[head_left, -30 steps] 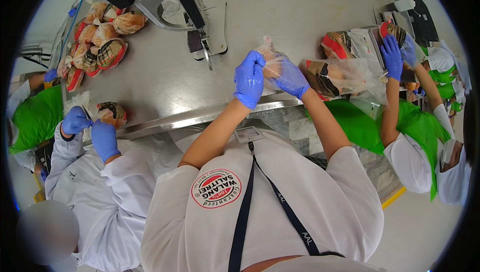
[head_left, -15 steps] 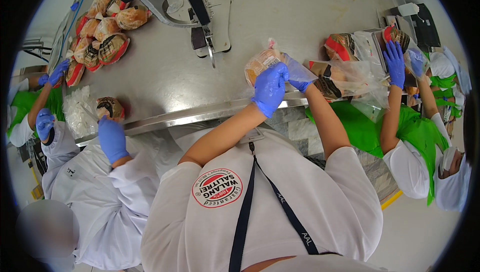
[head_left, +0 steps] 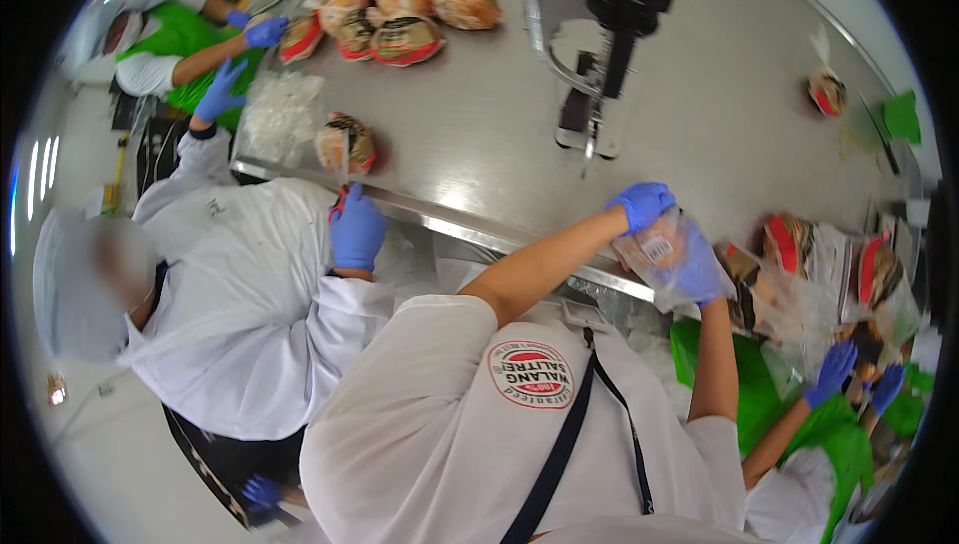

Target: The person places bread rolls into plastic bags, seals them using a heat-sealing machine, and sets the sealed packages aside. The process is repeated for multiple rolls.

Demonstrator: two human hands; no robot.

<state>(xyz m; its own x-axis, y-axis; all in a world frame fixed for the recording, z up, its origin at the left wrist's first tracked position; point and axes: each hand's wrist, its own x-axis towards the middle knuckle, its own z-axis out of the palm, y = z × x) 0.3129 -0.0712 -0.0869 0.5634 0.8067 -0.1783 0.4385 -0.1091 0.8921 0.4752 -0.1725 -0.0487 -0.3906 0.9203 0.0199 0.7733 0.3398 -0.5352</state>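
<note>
My left hand [head_left: 644, 202] and my right hand [head_left: 699, 269], both in blue gloves, grip a clear plastic bag [head_left: 654, 247] with a round bread item inside. I hold the bag just above the front edge of the steel table [head_left: 479, 124]. My left hand is on the bag's upper side, my right hand on its lower right. My white shirt with a round badge fills the lower middle.
A black and steel machine [head_left: 599, 44] stands on the table ahead. Several bagged breads [head_left: 400, 4] are piled far left, one [head_left: 345, 144] by a co-worker's gloved hand [head_left: 357, 229]. More bagged items [head_left: 799, 254] lie right, near another person's gloved hands [head_left: 834, 369].
The view has swung, so the table and machine sit more to the right. My hands still hold the bag, now lower and nearer the table edge. The co-worker's hand on the left has dropped to the edge.
</note>
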